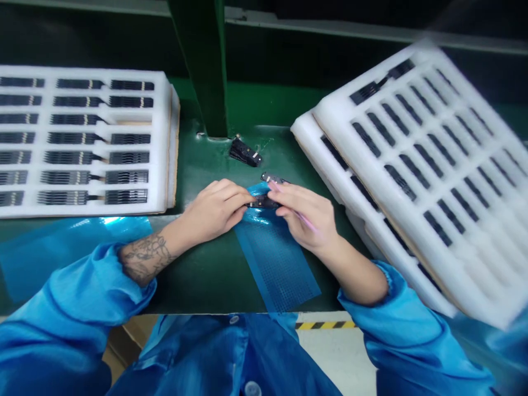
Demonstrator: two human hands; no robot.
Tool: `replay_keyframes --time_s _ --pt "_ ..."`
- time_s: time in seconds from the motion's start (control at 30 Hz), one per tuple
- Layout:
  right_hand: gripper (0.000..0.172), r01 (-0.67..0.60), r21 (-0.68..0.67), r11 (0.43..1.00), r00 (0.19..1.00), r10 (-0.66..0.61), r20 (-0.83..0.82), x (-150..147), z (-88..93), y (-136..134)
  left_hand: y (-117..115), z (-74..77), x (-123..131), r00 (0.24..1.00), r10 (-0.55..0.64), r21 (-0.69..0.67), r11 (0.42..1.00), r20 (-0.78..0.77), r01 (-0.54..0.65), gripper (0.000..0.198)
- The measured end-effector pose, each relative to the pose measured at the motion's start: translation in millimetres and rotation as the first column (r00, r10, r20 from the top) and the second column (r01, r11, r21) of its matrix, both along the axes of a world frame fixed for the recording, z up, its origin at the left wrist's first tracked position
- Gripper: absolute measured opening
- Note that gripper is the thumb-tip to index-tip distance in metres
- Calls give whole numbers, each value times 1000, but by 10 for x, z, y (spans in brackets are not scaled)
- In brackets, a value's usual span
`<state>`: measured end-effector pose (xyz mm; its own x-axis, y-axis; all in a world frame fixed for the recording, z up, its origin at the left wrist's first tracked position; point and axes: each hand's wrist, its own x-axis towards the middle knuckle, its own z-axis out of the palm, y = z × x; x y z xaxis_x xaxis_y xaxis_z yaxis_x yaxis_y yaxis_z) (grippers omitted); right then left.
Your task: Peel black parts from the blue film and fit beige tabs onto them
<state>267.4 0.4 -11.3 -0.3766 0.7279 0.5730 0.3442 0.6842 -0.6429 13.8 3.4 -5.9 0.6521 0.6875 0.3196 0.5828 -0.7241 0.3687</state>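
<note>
A small flat black part (264, 202) lies at the top of a strip of blue film (284, 264) on the bench. My left hand (218, 209) has its fingers closed at the part's left end, thumb and fingertips pressed together there. In my right hand (307, 212) is a thin pink stick-like tool (306, 221), its tip hidden by the fingers; those fingers are over the part's right end. Another black part (272, 177) lies just beyond my right fingertips. Farther back rests a small stack of black parts (245, 152).
White foam trays (163, 143) filled with rows of black parts stand at left. More foam trays (416, 181) are stacked askew at right, their slots partly filled. A green post (206, 71) rises behind the bench (198, 286). Blue film (74, 247) lies under my left forearm.
</note>
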Motion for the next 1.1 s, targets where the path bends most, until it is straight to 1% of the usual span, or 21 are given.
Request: replay_keyframes --time_s 0.03,0.07,0.13,0.2,0.27,0.37,0.5,0.57,0.67,0.73,0.8,0.87,0.97,1.03,1.1 --pt "30 -34 60 998 997 30 66 0 2 -2 -1 2 1 1000 -5 -8 1000 -3 5 21" --pt "31 -46 118 992 995 34 98 -1 9 -6 -1 2 0 1000 -10 -15 1000 -3 10 21" --pt "33 -19 207 978 994 -4 112 -9 35 -17 0 -3 -6 1000 -13 -19 1000 2 13 22" --pt "25 10 242 970 989 -46 139 -24 59 -25 3 -14 -13 1000 -18 -11 1000 5 18 22" --pt "18 -2 232 973 977 -48 209 -42 68 -18 4 -28 -21 1000 -23 -6 1000 10 23 21" --pt "12 -63 190 980 959 7 285 -55 64 11 2 -44 -26 999 -26 -9 1000 26 26 19" --pt "12 -82 123 989 961 46 271 -14 101 36 -4 -49 -23 999 -21 2 1000 42 21 14" --pt "12 -49 123 991 965 15 262 29 139 61 -4 -50 -24 998 -1 7 1000 55 1 13" --pt "13 90 160 983 967 -124 222 92 162 151 -3 -58 -32 998 31 31 999 54 -32 10" --pt "12 152 181 972 956 -191 222 114 131 234 -4 -62 -37 998 49 55 997 38 -51 9" --pt "8 144 169 975 950 -184 251 121 73 306 -7 -59 -36 997 78 77 994 26 -80 8" --pt "4 119 130 984 948 -152 279 125 14 346 -11 -45 -28 992 121 95 988 24 -123 8" --pt "6 120 102 988 947 -144 288 142 -35 353 -15 -10 -14 983 182 137 973 39 -185 7" --pt "6 118 109 987 946 -145 290 155 -42 346 -10 13 -14 973 227 196 953 38 -230 7" --pt "4 120 132 984 945 -154 289 163 -36 341 2 22 -24 957 288 274 919 25 -284 9"
